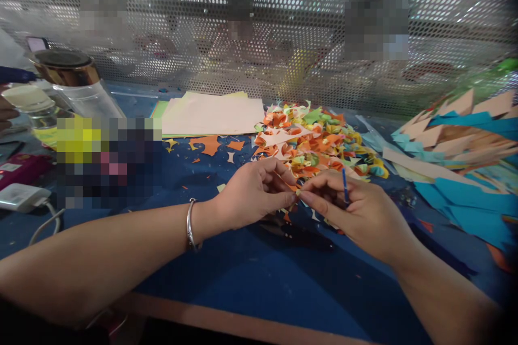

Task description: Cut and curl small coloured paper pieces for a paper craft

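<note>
My left hand (pixel 253 191) and my right hand (pixel 356 210) meet above the blue table (pixel 251 275), fingertips pinched together on a small orange and pale paper piece (pixel 292 187). A thin blue stick (pixel 345 186) stands upright between the fingers of my right hand. A silver bangle (pixel 191 225) circles my left wrist. Just behind the hands lies a heap of folded orange, yellow and green paper pieces (pixel 319 143).
Flat sheets of pale paper (pixel 212 114) lie at the back centre, with orange offcuts (pixel 210 144) in front. Teal and tan paper strips (pixel 457 156) pile up on the right. A glass jar with a gold lid (pixel 68 78), a white charger (pixel 20 197) and a perforated metal screen (pixel 259 21) stand left and behind.
</note>
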Tool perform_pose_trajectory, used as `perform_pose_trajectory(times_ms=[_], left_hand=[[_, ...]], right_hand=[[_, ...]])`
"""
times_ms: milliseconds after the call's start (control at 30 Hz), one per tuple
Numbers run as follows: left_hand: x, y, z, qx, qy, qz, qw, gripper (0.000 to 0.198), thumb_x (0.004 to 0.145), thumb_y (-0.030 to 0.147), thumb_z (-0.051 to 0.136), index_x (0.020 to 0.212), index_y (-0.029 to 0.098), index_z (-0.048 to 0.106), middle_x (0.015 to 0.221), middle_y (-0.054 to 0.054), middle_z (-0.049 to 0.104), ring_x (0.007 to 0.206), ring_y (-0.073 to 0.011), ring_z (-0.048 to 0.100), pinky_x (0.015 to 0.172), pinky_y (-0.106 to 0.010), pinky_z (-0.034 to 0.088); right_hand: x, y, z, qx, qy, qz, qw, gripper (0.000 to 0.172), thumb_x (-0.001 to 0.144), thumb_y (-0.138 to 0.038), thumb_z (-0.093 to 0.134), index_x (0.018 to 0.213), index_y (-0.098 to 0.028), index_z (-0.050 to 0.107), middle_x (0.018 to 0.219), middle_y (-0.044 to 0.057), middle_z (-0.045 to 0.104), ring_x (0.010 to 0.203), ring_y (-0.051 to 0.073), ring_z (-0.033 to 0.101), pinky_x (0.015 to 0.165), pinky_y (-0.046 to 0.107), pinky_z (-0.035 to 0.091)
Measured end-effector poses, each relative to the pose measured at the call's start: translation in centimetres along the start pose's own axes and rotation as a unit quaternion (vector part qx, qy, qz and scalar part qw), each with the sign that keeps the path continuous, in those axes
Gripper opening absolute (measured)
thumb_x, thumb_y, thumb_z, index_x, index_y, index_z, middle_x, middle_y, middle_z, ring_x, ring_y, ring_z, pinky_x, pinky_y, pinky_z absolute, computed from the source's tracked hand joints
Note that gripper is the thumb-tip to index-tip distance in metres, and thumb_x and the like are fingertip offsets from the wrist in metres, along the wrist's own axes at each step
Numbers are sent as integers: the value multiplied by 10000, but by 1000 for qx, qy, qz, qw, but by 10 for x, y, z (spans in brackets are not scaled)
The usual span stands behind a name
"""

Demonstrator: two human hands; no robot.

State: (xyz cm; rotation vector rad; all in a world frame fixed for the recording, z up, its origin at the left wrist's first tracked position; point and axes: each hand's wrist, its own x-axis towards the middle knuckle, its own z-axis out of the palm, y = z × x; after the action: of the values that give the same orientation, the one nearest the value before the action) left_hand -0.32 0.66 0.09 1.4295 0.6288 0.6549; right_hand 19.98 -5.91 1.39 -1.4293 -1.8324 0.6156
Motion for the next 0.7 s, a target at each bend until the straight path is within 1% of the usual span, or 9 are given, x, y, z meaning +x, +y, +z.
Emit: perform_pose_trajectory(times_ms=[100, 167, 267, 333, 400, 467, 533, 600, 700], left_hand=[[-1, 2, 1, 26, 5, 16, 1000, 267, 723, 211, 775, 914, 188, 590, 713, 38, 661, 654, -76, 613, 628, -217, 483], [-1, 4, 2, 48, 20, 20, 998, 249, 717, 203, 768, 898, 187, 597, 714, 39, 648, 651, -75, 600, 624, -218, 477], [-1, 6, 1, 49, 49, 2, 998, 245, 725, 229, 771, 908, 183, 616, 744, 26, 658, 660, -84, 606, 638, -233, 487], [-1, 6, 0, 38, 62, -18, 997, 263, 736, 256, 787, 940, 176, 641, 776, 7, 686, 692, -96, 631, 673, -245, 504], [0, 6, -1, 32, 62, -34, 997, 283, 745, 275, 806, 972, 165, 676, 803, -12, 713, 725, -106, 655, 706, -253, 518], [0, 5, -1, 27, 55, -48, 997, 285, 749, 285, 820, 977, 154, 708, 825, -27, 732, 732, -109, 665, 709, -253, 523], [0, 5, 0, 13, 46, -58, 997, 271, 746, 292, 829, 956, 151, 731, 815, -25, 734, 702, -104, 660, 676, -246, 523], [-1, 5, 1, -11, 36, -64, 997, 269, 731, 294, 842, 938, 156, 741, 780, -7, 716, 655, -94, 638, 626, -235, 519], [-2, 5, 3, -34, 30, -72, 996, 301, 685, 291, 875, 919, 160, 736, 727, 22, 679, 592, -78, 597, 552, -218, 497]], right_hand=[[0, 0, 0, 1, -3, 9, 1000, 300, 940, -498, 670, 819, -227, 715, 547, -39, 542, 474, 111, 466, 461, 258, 398], [0, 0, 0, -3, -6, 17, 1000, 305, 942, -508, 669, 838, -226, 722, 561, -31, 560, 484, 116, 476, 465, 260, 399], [0, 2, 1, -21, -19, 12, 1000, 295, 961, -496, 654, 857, -229, 726, 644, -4, 632, 546, 131, 528, 511, 268, 428], [1, 4, 1, -32, -41, 0, 999, 301, 983, -492, 631, 864, -229, 717, 720, 15, 677, 607, 143, 569, 553, 272, 454], [3, 6, 1, -48, -68, -10, 997, 307, 1003, -489, 601, 880, -229, 708, 754, 20, 690, 628, 149, 577, 568, 275, 456], [4, 6, 2, -72, -85, -19, 994, 329, 1003, -507, 586, 870, -226, 696, 732, 14, 672, 590, 144, 549, 541, 276, 427], [5, 5, 2, -93, -97, -19, 991, 379, 998, -544, 573, 826, -220, 671, 707, 11, 655, 560, 140, 533, 523, 278, 404], [6, 5, 2, -104, -111, -15, 988, 432, 1003, -581, 542, 795, -217, 648, 705, 18, 659, 566, 145, 552, 533, 281, 409], [6, 5, 3, -122, -123, -16, 985, 452, 1014, -585, 504, 779, -218, 628, 694, 25, 661, 583, 156, 573, 549, 288, 410]])
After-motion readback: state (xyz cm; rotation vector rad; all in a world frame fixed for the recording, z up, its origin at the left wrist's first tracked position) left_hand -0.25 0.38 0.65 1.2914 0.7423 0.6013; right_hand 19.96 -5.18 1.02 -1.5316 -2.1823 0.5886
